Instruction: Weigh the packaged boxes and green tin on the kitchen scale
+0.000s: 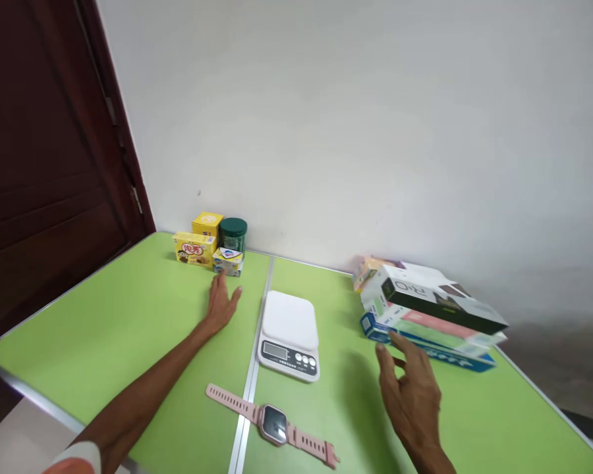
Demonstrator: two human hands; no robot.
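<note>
My left hand [221, 303] is open, fingers stretched toward a small white, yellow and blue box [228, 261] at the back left; whether the fingertips touch it I cannot tell. Around that box stand a yellow snack box [194, 249], a yellow cube-shaped box [207, 222] and a jar with a dark green lid [233, 228]. Holding nothing, my right hand [411, 388] hovers open in front of a stack of flat boxes [439, 309] on the right. Between the hands lies a white kitchen scale [290, 329], its display dark. Nearer to me is a smartwatch with a pink strap [274, 424], laid out flat.
The green folding table [143, 322] has a metal seam down its middle and a metal edge. A pale wall [326, 131] rises behind it. To the left is a dark red-brown door [44, 164]. Something dark, cut off, shows at the far right edge.
</note>
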